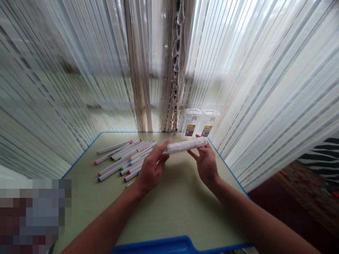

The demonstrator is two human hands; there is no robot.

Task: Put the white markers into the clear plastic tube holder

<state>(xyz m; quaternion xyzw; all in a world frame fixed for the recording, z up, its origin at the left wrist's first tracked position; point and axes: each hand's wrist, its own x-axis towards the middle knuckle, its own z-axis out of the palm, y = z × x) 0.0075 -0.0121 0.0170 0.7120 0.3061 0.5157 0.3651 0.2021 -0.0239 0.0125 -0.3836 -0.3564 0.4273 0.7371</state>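
Above the middle of the table, my left hand [151,171] and my right hand [207,163] grip a bundle of white markers [186,145] between them. The bundle lies sideways and slightly tilted, its right end higher. Left fingers close on one end, right fingers on the other; single markers in it are hard to make out. To the left, a loose pile of white markers [112,170] with coloured ends rests on the table, partly hidden behind my left hand.
Two clear plastic cases [192,121] with coloured labels stand at the table's back right. The pale green table [169,211] has a blue edge and a blue tray-like part [159,246] in front. String curtains [100,70] hang close around its back and sides.
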